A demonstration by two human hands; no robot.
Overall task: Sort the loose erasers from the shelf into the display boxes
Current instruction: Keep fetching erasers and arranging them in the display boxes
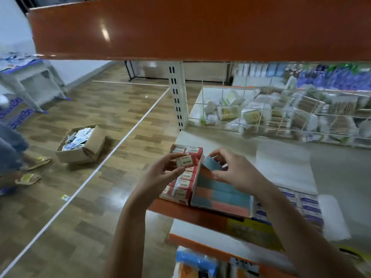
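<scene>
My left hand (163, 170) pinches a white eraser with a red sleeve marked 2B (187, 161) just above the red display box (181, 174), which holds rows of the same erasers. My right hand (233, 170) pinches a blue eraser (212, 165) over the far end of the neighbouring display box (221, 194), which is filled with blue and orange erasers. Both boxes sit at the left front corner of the white shelf (281, 157). A third box of purple-labelled erasers (305, 203) stands to the right, partly behind my right forearm.
White wire baskets (261, 113) full of small packets line the back of the shelf. An orange shelf edge (180, 29) hangs overhead. On the wooden floor to the left lie an open cardboard box (82, 144) and a person's feet in yellow sandals (34, 169).
</scene>
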